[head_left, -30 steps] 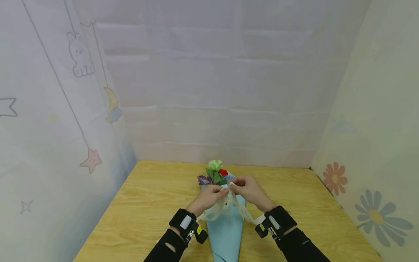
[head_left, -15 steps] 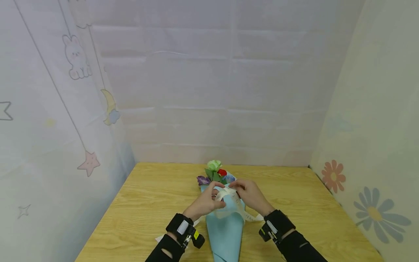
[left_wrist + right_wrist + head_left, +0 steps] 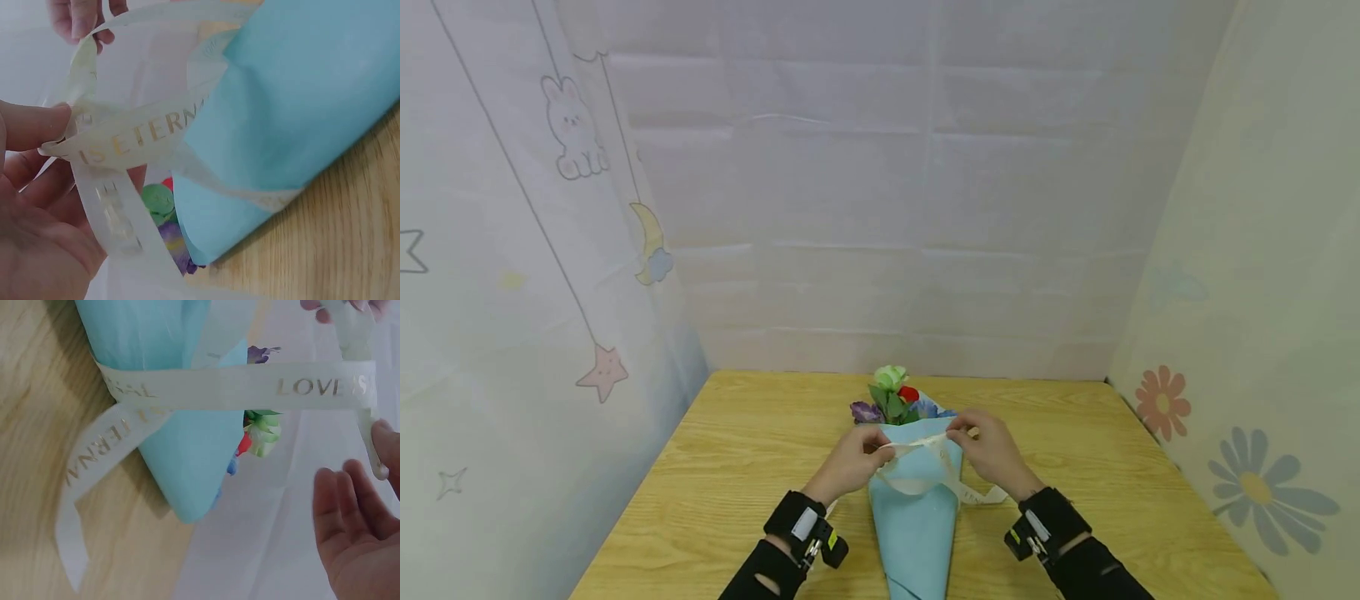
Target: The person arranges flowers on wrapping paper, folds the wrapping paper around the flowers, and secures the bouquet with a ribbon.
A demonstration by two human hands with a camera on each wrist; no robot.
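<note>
A bouquet wrapped in light blue paper [image 3: 917, 525] lies on the table, its flowers [image 3: 891, 396] green, red, purple and blue at the far end. Around the wrapping runs a cream ribbon [image 3: 225, 387] with gold lettering. Over the bouquet, my left hand [image 3: 850, 458] pinches the ribbon between thumb and fingers; the left wrist view shows strands crossing at that thumb [image 3: 37, 125]. To its right, my right hand [image 3: 991, 448] pinches another part, and a length stretches between both hands. One loose tail [image 3: 75, 544] trails onto the table on the right.
The wooden table [image 3: 760, 467] reaches back to a pale sheet wall [image 3: 880, 208]. Patterned side walls stand left and right, with a drawn star [image 3: 602, 373] and flowers. Black straps with small cameras [image 3: 808, 529] sit on both wrists.
Both hands were close together at the ribbon. The left fingers spread around a loop, then closed on the ribbon again; the hands have moved apart, drawing the ribbon out sideways.
</note>
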